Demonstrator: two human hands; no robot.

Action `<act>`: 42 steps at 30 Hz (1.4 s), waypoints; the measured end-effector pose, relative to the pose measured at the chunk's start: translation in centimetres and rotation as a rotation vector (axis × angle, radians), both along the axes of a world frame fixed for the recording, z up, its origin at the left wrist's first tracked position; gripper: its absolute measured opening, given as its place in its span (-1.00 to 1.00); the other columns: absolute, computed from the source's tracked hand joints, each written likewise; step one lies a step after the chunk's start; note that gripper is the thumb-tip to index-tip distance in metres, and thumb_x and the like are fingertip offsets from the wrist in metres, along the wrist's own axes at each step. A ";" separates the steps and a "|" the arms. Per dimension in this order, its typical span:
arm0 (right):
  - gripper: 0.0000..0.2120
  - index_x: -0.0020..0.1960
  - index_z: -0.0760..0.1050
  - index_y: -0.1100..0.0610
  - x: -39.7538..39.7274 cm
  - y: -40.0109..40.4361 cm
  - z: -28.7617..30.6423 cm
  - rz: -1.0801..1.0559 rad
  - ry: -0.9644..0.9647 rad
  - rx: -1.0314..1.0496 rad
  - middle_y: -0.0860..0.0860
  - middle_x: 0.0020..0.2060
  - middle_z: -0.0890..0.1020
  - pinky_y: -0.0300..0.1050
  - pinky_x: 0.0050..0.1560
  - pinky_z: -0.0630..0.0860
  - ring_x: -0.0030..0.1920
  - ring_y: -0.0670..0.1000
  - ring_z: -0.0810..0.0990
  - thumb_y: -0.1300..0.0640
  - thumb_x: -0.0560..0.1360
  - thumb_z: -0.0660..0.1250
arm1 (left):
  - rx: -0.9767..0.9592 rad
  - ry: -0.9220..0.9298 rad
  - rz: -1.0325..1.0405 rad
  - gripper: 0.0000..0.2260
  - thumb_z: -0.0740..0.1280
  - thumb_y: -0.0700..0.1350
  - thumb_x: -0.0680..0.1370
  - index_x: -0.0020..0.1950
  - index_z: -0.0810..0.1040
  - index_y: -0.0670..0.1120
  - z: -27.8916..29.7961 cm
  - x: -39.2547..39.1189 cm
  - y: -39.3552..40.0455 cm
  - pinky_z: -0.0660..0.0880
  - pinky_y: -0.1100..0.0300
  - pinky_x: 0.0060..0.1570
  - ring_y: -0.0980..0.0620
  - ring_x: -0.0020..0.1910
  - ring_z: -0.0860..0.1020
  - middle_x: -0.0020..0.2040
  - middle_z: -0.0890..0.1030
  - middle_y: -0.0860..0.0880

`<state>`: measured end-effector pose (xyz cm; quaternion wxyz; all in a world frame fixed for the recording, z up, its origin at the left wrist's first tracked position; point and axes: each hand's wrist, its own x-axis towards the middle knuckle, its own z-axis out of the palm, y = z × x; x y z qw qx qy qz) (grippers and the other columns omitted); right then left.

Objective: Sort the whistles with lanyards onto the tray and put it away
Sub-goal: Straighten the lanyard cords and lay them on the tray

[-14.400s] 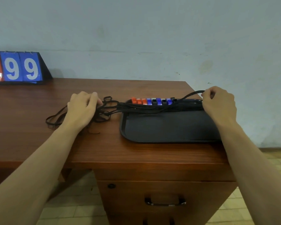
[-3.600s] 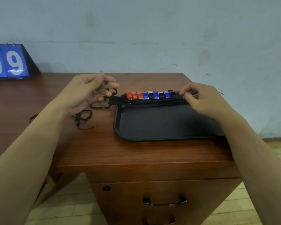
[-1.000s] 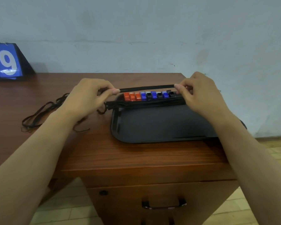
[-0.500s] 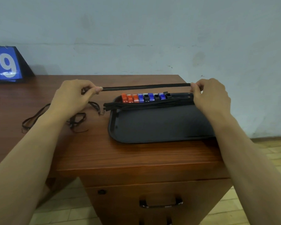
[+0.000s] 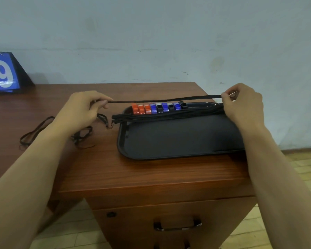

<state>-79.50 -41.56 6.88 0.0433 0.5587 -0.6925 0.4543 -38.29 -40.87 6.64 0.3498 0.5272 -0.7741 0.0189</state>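
Stretching lanyard (image 5: 164, 100) taut above whistles (image 5: 158, 108), wider than half a second ago | left hand (image 5: 81, 110) pinching left end, right hand (image 5: 241, 103) pinching right end | tray (image 5: 178, 139) centre frame on desk (image 5: 151, 173), bundled lanyards across its far edge | likely laying next; loose lanyards (image 5: 36, 131) remaining left

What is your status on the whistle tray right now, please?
Left hand and right hand pinch one lanyard taut above whistles on tray. Loose lanyards on desk.

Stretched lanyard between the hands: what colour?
Black, plain; the lanyard shows clearly in the head view.
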 end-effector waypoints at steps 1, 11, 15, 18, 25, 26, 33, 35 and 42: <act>-0.84 0.08 0.60 0.10 -0.1 -0.1 0.0 -0.002 -0.003 -0.007 0.07 0.03 0.69 -0.14 -0.05 0.39 -0.09 0.00 0.50 0.06 0.59 0.33 | -0.001 0.016 0.006 -0.78 0.27 -0.18 0.65 0.15 0.67 0.06 0.0 0.0 0.0 0.41 0.31 -0.21 0.35 -0.25 0.53 -0.08 0.71 0.12; -0.81 0.11 0.62 0.01 -2.0 -1.7 1.9 -0.106 0.103 0.201 0.08 0.09 0.65 -0.04 -0.07 0.40 -0.01 0.19 0.54 0.12 0.57 0.27 | 0.001 0.089 -0.017 -0.94 0.42 0.02 0.57 -0.07 0.63 0.20 0.0 -0.3 0.1 0.43 0.17 -0.14 0.13 -0.16 0.55 -0.14 0.65 0.22; -0.79 0.13 0.60 0.04 -2.6 -3.0 1.5 -0.131 0.101 0.264 0.10 0.12 0.64 -0.02 -0.01 0.42 0.11 0.25 0.58 0.11 0.55 0.26 | 0.045 0.077 -0.087 -0.87 0.36 -0.07 0.61 0.06 0.68 0.13 0.2 -0.8 0.2 0.44 0.21 -0.14 0.28 -0.18 0.57 -0.08 0.68 0.14; -0.81 0.10 0.60 0.08 -2.9 -3.3 0.0 -0.113 0.056 0.264 0.14 0.09 0.65 0.01 0.02 0.46 0.09 0.27 0.60 0.09 0.55 0.27 | 0.073 0.127 -0.070 -0.93 0.41 0.00 0.57 0.00 0.70 0.12 0.1 -0.8 0.3 0.46 0.21 -0.17 0.24 -0.23 0.59 -0.16 0.70 0.17; -0.90 -0.01 0.60 0.07 -4.0 -3.6 -0.7 -0.040 0.035 0.232 0.11 0.01 0.70 -0.07 -0.01 0.47 0.05 0.21 0.62 0.15 0.51 0.32 | 0.104 0.049 -0.061 -0.95 0.43 0.06 0.55 -0.08 0.67 0.13 0.0 -0.8 0.2 0.38 0.22 -0.28 0.20 -0.29 0.55 -0.25 0.65 0.27; -0.89 -0.01 0.60 0.07 -4.0 -3.6 -0.7 -0.036 0.038 0.226 0.11 0.01 0.70 -0.07 0.00 0.47 0.05 0.20 0.62 0.15 0.51 0.32 | 0.104 0.037 -0.064 -0.95 0.43 0.06 0.55 -0.08 0.67 0.13 -0.1 -0.8 0.2 0.37 0.23 -0.28 0.20 -0.29 0.55 -0.22 0.63 0.31; -0.83 0.08 0.62 0.07 -3.7 -3.2 -0.4 -0.025 0.034 0.207 0.09 0.00 0.70 -0.02 0.13 0.53 0.10 0.15 0.63 0.11 0.50 0.37 | 0.100 0.009 -0.100 -0.94 0.42 0.03 0.56 -0.06 0.69 0.10 0.1 -0.8 0.4 0.49 0.15 -0.16 0.06 -0.17 0.60 -0.13 0.66 0.15; -0.84 0.06 0.62 0.07 -3.6 -3.1 -0.3 -0.023 0.039 0.202 0.09 -0.01 0.71 -0.03 0.12 0.53 0.08 0.14 0.63 0.11 0.50 0.37 | 0.103 0.014 -0.107 -0.91 0.42 0.05 0.55 -0.07 0.70 0.09 0.1 -0.9 0.5 0.51 0.14 -0.16 0.05 -0.17 0.60 -0.13 0.66 0.13; -0.83 0.08 0.60 0.05 -3.1 -2.3 0.1 0.015 0.054 0.182 0.04 -0.04 0.70 -0.04 0.06 0.52 0.05 0.10 0.61 0.10 0.50 0.34 | 0.111 0.058 -0.054 -0.81 0.29 0.08 0.63 0.01 0.69 0.09 0.3 -0.8 0.7 0.57 0.03 -0.04 0.03 -0.13 0.64 -0.10 0.69 0.14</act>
